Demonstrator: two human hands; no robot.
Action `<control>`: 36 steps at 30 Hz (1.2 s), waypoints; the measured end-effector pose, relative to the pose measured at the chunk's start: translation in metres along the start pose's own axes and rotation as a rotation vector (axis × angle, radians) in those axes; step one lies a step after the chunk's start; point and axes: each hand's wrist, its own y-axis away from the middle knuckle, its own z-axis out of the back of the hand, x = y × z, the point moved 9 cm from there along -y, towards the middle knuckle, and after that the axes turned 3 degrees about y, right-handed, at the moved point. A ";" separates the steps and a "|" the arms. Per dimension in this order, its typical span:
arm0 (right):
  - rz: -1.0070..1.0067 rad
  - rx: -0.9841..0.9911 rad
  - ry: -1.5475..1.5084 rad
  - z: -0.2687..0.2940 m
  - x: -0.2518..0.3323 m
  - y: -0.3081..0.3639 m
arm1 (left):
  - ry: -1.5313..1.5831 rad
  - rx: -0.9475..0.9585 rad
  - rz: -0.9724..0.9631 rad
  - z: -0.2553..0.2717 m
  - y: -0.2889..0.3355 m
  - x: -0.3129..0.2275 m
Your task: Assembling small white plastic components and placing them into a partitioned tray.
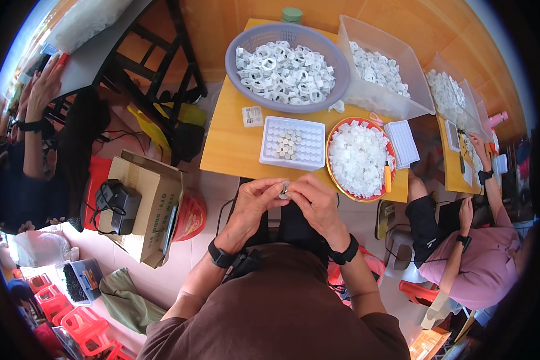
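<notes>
My left hand (253,203) and my right hand (315,203) meet over my lap, just off the table's near edge. Between both hands' fingertips is a small round silvery piece (284,193), partly covered by the fingers, so its kind is unclear. Beyond them on the table lies a white plastic tray (313,143) with rows of hollows, several small round metal discs (288,144) grouped in its middle. Right of the tray, a red-rimmed round plate (331,133) holds a heap of small whitish translucent pieces (357,159). An orange-handled tool (387,179) rests at its right edge.
At the back of the wooden table (222,147) stand a purple basket (231,72) of white ring-shaped parts and a clear bin (417,99). White trays (404,144) lie right of the plate. A cardboard box (156,210) stands left on the floor; a co-worker (480,258) sits right.
</notes>
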 end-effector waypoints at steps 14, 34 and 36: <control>-0.241 -0.029 -0.334 0.002 -0.023 0.004 | -0.026 0.061 0.004 -0.015 -0.001 -0.003; -0.523 -0.263 -0.703 -0.018 -0.048 0.032 | -0.035 0.065 0.035 -0.013 -0.001 0.003; -0.486 -0.321 -0.590 -0.013 -0.046 0.033 | -0.013 0.071 0.002 -0.012 -0.003 0.003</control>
